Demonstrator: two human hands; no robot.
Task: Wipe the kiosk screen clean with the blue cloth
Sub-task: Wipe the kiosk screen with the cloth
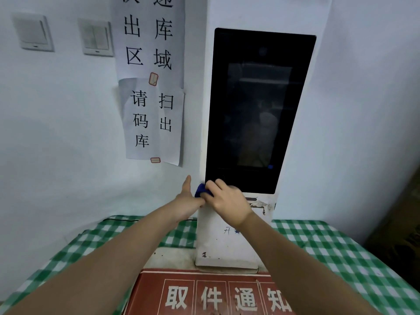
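A tall white kiosk (223, 244) stands on the table with a dark, switched-off screen (256, 110) facing me. My right hand (227, 200) presses a small bunched blue cloth (201, 189) against the kiosk at the screen's lower left corner; only a bit of cloth shows past the fingers. My left hand (188, 201) rests flat against the kiosk's left side just beside the cloth, thumb pointing up, fingers hidden behind the kiosk edge.
A green and white checked tablecloth (341, 251) covers the table. A red sign (204, 294) with white characters lies in front of the kiosk base. Paper notices (154, 119) and two light switches (34, 32) are on the wall to the left. A brown box (402, 223) stands at the right.
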